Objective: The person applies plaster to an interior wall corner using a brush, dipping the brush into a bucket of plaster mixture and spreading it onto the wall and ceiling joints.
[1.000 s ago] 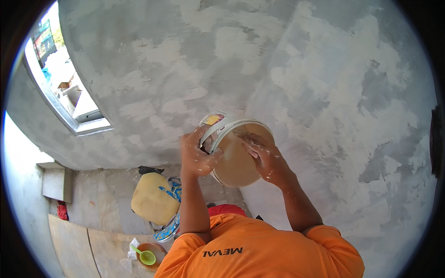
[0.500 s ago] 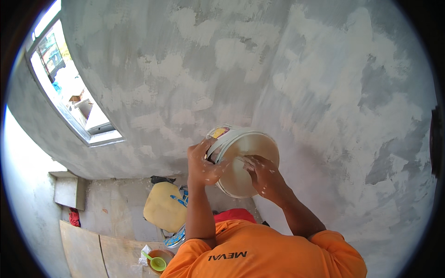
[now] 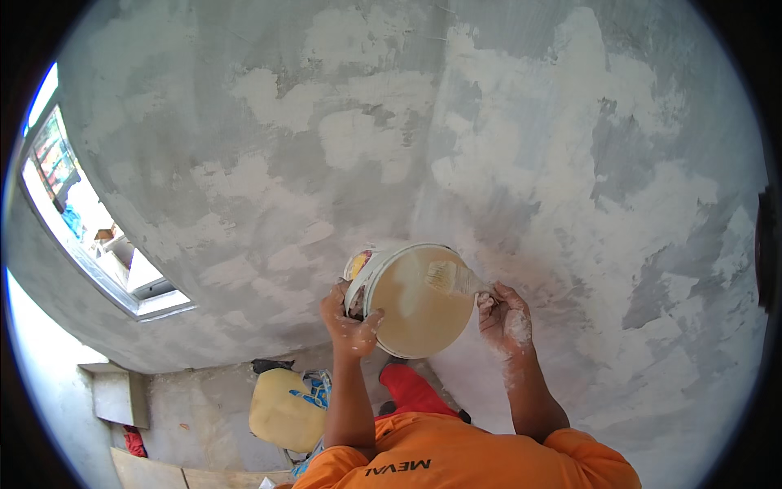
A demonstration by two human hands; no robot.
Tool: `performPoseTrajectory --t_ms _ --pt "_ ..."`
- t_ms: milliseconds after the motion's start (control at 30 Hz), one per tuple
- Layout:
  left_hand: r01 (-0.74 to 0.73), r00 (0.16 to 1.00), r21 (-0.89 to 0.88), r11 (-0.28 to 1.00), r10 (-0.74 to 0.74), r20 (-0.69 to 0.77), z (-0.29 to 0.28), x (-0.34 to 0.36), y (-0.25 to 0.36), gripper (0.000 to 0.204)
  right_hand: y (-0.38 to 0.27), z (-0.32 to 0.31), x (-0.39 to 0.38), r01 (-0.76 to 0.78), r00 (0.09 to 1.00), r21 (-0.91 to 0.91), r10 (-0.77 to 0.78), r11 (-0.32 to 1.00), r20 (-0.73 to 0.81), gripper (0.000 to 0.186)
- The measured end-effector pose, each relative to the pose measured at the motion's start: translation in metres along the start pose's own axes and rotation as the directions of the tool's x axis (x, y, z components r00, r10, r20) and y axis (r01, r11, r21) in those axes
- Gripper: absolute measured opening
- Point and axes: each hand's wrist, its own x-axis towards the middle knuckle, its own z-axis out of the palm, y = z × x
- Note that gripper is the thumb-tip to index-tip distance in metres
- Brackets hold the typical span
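A white plastic bucket (image 3: 369,285) with a coloured label is tilted in front of the wall, its round mouth facing me and pale beige inside. My left hand (image 3: 349,328) grips its left side, thumb over the rim and fingers partly hidden behind. In my right hand (image 3: 507,323), at the bucket's right edge, is a pale-coated paintbrush (image 3: 450,279). The thumb and fingers pinch its handle, and its bristles lie across the bucket's mouth. White smears mark both hands.
The grey wall (image 3: 269,187) carries whitish patches and meets another at a corner. On the left is a window (image 3: 106,228). Below stand a yellowish container (image 3: 285,409) on the floor, a pale block-like ledge (image 3: 120,397) and boards (image 3: 151,473). A red cloth (image 3: 134,441) lies near the ledge.
My right hand has moved out of the bucket's mouth to the right, bringing the paintbrush into sight. The bucket and left hand sit slightly lower and further left in view.
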Motion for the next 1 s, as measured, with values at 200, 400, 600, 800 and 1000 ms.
performPoseTrajectory --t_ms 200,400,600,800,1000 --pt "-0.138 0.987 -0.348 0.927 0.100 -0.124 0.023 0.036 0.007 0.034 -0.023 0.054 0.014 0.223 0.959 -0.110 -0.198 0.969 0.205 0.011" --pt "-0.086 0.983 -0.473 0.877 -0.002 -0.183 0.030 0.061 0.022 0.041 -0.074 0.170 0.052 0.872 0.475 -0.473 -0.452 0.124 0.755 0.018" --pt "-0.132 0.977 -0.363 0.922 0.061 -0.202 0.030 0.069 0.007 0.039 -0.105 0.241 0.156 0.473 0.139 0.003 0.078 -0.881 0.987 0.024" --pt "-0.194 0.954 -0.357 0.914 0.092 -0.284 0.014 0.068 0.009 0.036 -0.089 0.208 0.243 0.189 0.434 0.398 0.440 -0.898 0.786 0.031" --pt "-0.222 0.932 -0.302 0.927 0.110 -0.346 -0.008 0.077 0.004 0.039 -0.072 0.213 0.264 0.543 0.673 0.120 0.516 -0.831 0.531 0.026"
